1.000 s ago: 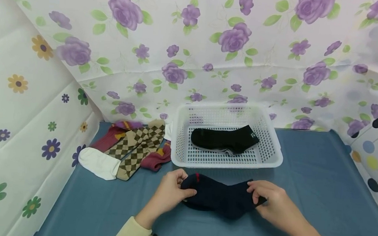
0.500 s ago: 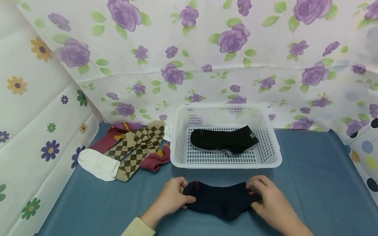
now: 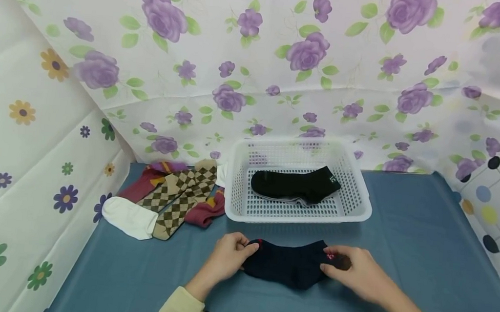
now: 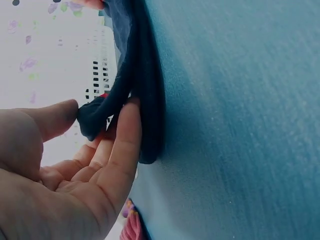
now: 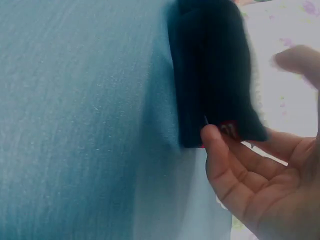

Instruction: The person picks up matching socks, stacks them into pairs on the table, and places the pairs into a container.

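A pair of dark navy ankle socks [image 3: 287, 265], one on top of the other, lies on the blue cloth in front of the basket. At the toe end my left hand [image 3: 227, 257] pinches the upper sock; in the left wrist view its toe [image 4: 95, 117] is lifted off the lower layer between thumb and fingers. My right hand [image 3: 357, 272] is at the cuff end, where a small red mark shows. In the right wrist view the fingertips touch the cuff [image 5: 230, 131], while the blurred thumb [image 5: 300, 62] stands apart from it.
Behind the socks stands a white plastic basket [image 3: 297, 222] holding black socks [image 3: 293, 185]. To its left lie checked brown socks [image 3: 184, 202], maroon socks [image 3: 205, 213] and a white sock [image 3: 128, 217]. Flowered sheets [image 3: 273, 89] hang at the back and left.
The navy socks have been lowered flatter and laid straighter. My left thumb has shifted up over the toe; my right hand's hold at the cuff has loosened, its thumb moving off.
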The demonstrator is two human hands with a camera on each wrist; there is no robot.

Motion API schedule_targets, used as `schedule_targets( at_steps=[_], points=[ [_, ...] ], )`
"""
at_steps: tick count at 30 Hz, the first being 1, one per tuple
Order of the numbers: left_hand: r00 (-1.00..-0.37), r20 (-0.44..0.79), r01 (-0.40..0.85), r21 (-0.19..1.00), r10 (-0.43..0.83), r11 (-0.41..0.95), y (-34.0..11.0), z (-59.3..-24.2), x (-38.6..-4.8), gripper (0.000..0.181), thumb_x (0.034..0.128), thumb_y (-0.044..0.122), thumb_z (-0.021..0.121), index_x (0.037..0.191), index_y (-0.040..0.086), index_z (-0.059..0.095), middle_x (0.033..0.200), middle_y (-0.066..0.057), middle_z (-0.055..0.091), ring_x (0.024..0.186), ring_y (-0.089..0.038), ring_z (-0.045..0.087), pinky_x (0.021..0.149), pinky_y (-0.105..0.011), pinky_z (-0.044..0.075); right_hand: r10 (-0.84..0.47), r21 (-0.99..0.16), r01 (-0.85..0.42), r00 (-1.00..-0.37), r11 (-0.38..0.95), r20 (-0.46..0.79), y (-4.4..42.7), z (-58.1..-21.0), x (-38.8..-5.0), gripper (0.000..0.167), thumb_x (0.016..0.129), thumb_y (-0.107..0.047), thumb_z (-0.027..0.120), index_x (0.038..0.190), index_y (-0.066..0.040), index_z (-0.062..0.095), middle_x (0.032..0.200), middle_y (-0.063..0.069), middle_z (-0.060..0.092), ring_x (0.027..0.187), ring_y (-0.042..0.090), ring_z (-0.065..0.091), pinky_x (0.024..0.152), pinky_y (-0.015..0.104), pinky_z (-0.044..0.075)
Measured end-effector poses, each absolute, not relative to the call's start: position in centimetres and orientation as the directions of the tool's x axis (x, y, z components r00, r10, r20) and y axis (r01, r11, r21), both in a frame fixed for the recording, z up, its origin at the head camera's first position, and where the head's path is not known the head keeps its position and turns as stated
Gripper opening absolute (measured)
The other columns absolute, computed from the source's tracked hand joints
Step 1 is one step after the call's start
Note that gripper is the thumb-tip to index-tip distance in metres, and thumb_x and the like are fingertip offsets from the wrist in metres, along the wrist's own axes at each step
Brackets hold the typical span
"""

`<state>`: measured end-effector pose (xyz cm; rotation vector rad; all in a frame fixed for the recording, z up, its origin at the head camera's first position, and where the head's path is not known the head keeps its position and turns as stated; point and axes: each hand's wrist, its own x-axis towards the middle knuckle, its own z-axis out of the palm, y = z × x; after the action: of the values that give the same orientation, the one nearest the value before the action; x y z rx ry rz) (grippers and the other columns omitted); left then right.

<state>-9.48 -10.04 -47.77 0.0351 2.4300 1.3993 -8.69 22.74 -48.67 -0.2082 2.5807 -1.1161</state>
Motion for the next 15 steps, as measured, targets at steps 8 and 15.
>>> schedule_targets(
  at_steps=[8, 15],
  points=[
    [-0.962, -0.232, -0.137, 0.863, 0.141, 0.487, -10.3, -47.7, -9.3, 0.022, 0.0873, 0.029, 0.066, 0.087, 0.008, 0.059, 0.071, -0.02, 0.064, 0.051, -0.024, 0.062, 0.049, -0.036, 0.053, -0.195, -0.766, -0.044, -0.975, 0.641, -0.107, 22.7, -48.0, -8.4, 0.017, 0.08, -0.02, 0.074, 0.098, -0.019, 0.071, 0.09, -0.004, 0.072, 0.073, 0.003, 0.066, 0.056, 0.022, 0.052],
    [-0.972, -0.228, -0.18, 0.864, 0.046, 0.47, -10.6, -47.9, -9.4, 0.019, 0.0861, 0.021, 0.068, 0.086, 0.007, 0.056, 0.063, -0.014, 0.063, 0.045, -0.023, 0.062, 0.045, -0.037, 0.052, -0.155, -0.738, -0.097, -0.988, 0.668, -0.01, 22.7, -46.8, -8.9, 0.019, 0.082, -0.015, 0.072, 0.1, -0.021, 0.071, 0.087, -0.003, 0.072, 0.07, 0.004, 0.065, 0.05, 0.024, 0.05]
  ],
)
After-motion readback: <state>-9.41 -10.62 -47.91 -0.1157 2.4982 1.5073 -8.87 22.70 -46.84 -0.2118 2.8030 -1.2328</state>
